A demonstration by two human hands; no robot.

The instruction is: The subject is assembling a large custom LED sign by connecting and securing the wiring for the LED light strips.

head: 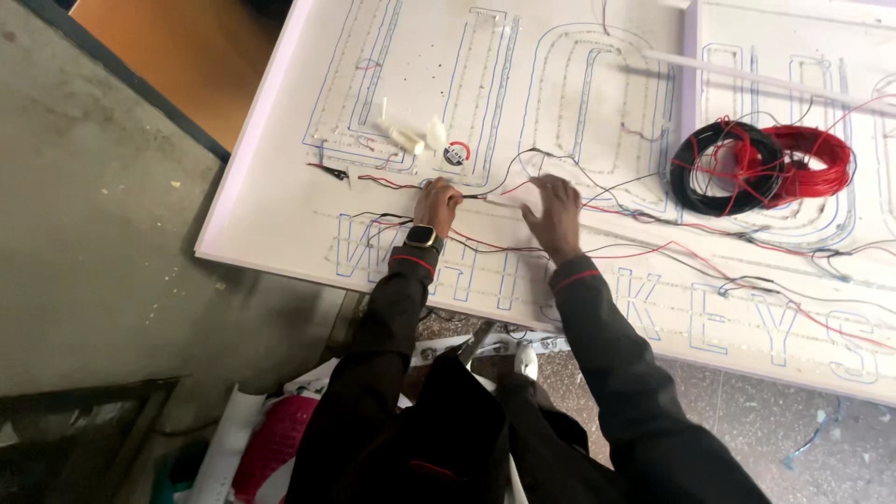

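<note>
Dark sleeves nearest. Left hand [437, 205], smartwatch [420, 236] on wrist, fingers closed, pinching thin red/black wire [495, 196] on white sign panel [271, 168]. Right hand [554, 217] spread flat, gripping nothing, pressing same wire just right. Wire looks light, limp, snag-prone; hold near the joint. Far right: black/red wire coils [761, 168].

1. Both arms reach forward from the bottom of the view, in dark sleeves with a thin red stripe near each cuff.
2. The left hand [437, 205] is curled into a loose fist, knuckles up, fingertips pinched together; a watch sits on its wrist.
3. The right hand [554, 217] lies palm down, fingers spread and slightly bent.
4. The hands are near each other, not touching.
</note>
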